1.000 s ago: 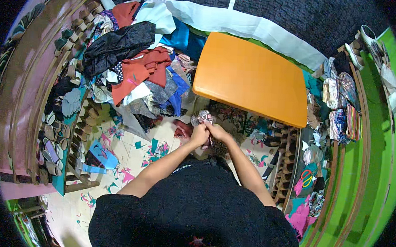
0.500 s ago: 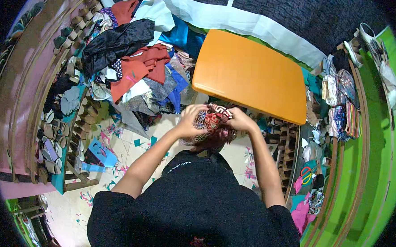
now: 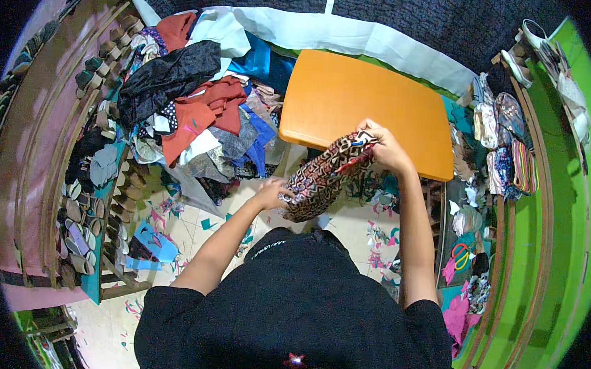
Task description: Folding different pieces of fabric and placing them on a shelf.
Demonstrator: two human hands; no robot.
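Observation:
A patterned cloth in brown, black and cream, with a red edge, stretches slantwise between my hands. My right hand grips its upper right end, just over the front edge of the orange table. Lower down, my left hand is closed on the cloth's left end, its fingers slightly blurred. The cloth hangs in front of my body, above the floor, and hides part of the table's near edge.
A heap of fabric pieces lies left of the table. Wooden racks with shoes flank the left side. Folded cloths and scissors with coloured handles lie on the right. Scraps litter the tiled floor.
The bunched cloth is now spread out between my hands. My right hand has moved up and right to the table's edge, and my left hand has moved slightly down and left.

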